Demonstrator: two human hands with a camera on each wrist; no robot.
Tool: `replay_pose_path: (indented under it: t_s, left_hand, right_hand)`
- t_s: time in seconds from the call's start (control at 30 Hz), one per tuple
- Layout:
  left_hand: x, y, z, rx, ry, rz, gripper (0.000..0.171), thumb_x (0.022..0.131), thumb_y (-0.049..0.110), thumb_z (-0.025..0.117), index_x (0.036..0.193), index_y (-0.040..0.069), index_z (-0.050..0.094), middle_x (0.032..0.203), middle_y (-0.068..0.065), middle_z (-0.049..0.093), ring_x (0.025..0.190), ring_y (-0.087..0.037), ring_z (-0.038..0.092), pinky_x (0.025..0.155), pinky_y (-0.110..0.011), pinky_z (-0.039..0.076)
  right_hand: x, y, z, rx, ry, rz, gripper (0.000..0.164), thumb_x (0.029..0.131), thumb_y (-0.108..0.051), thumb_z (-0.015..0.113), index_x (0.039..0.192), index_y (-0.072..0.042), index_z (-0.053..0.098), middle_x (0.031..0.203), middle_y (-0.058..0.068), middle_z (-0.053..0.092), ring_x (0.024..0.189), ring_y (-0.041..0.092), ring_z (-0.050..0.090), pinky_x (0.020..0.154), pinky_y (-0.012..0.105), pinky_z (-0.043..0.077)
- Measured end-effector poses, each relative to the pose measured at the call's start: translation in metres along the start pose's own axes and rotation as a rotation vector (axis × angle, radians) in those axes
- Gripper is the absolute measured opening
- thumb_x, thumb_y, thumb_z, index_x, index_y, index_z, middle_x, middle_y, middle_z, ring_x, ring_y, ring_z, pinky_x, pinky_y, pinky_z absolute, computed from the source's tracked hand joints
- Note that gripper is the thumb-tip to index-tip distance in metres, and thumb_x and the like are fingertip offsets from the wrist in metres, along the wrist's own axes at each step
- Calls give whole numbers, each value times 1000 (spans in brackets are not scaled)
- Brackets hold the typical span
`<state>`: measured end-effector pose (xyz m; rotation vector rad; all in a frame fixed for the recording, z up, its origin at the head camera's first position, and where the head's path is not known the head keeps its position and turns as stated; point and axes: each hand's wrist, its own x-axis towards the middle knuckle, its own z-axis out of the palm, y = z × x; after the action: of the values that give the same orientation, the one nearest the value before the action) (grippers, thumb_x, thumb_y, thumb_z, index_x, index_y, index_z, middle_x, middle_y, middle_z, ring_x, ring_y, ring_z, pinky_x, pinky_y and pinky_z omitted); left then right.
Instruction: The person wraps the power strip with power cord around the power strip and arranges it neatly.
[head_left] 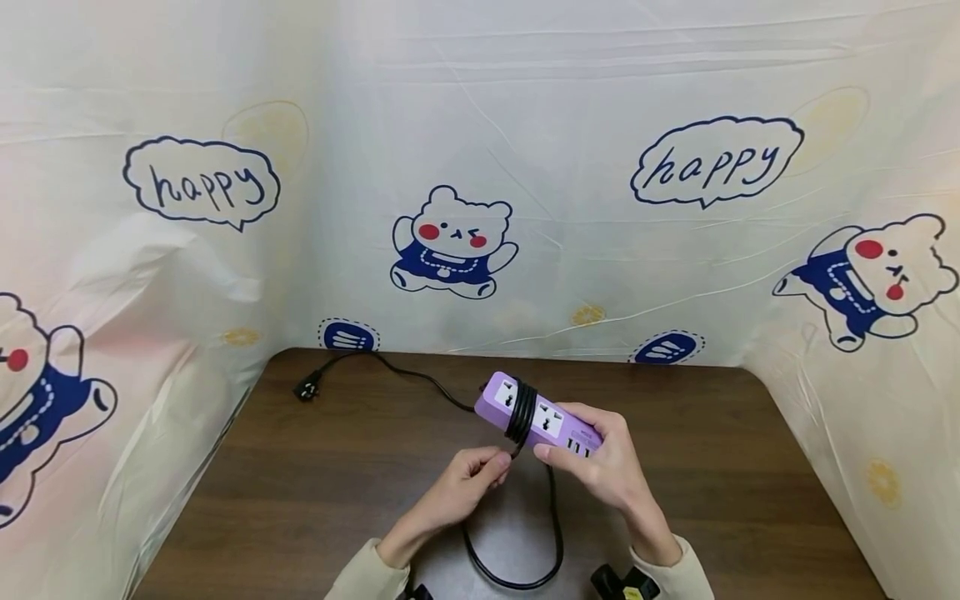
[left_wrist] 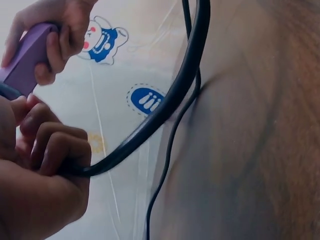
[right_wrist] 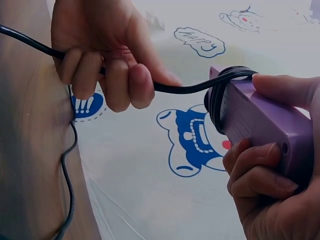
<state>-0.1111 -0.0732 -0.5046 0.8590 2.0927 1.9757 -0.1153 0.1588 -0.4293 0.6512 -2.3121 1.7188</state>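
A purple power strip (head_left: 550,422) is held tilted above the table by my right hand (head_left: 611,458), its thumb on one side and fingers round the other. Several turns of black cord (head_left: 521,414) wrap its body between two sockets. My left hand (head_left: 467,487) pinches the cord just below these turns. In the right wrist view, the left hand's fingers (right_wrist: 107,82) curl round the cord, which runs taut to the power strip (right_wrist: 265,115). From the left fist, the cord (left_wrist: 165,107) sags in a loop in the left wrist view.
The cord's far end lies along the back of the brown wooden table (head_left: 247,467), with its black plug (head_left: 306,388) at the back left. A pale curtain (head_left: 570,233) printed with bears hangs behind and at both sides.
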Motion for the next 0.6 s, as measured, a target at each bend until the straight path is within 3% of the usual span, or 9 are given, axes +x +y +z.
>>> replay_pose_path:
  t_s: [0.2,0.37,0.47,0.6]
  left_hand:
    - [-2,0,-11,-63,-130,-11,26,109,10,38,98,6,62,71,-11,43,61,-7,41,53,-21,37]
    - [-2,0,-16,-91,-236,-13,29,109,11,33,107,4,61,76,-14,44,65,-16,40,58,-21,36]
    - [-2,-1,-16,-85,-249,-26,28,109,12,33,106,3,60,78,-17,44,67,-19,41,61,-19,35]
    - [-3,-5,-14,-101,-184,-126,30,110,17,37,96,-1,57,73,-10,42,64,-12,40,60,-21,35]
  right_hand:
    - [1,2,-3,2,21,18,36,75,-15,86,109,-17,73,87,2,71,65,17,61,51,31,50]
    - [1,0,-4,6,18,27,38,74,-15,87,110,-17,73,87,2,71,64,17,61,51,32,50]
    - [1,-1,-4,8,12,25,39,75,-15,87,111,-16,73,88,2,72,65,17,61,52,32,50]
    - [-1,-1,-4,43,7,14,37,76,-12,85,111,-13,73,90,4,72,67,18,61,54,32,50]
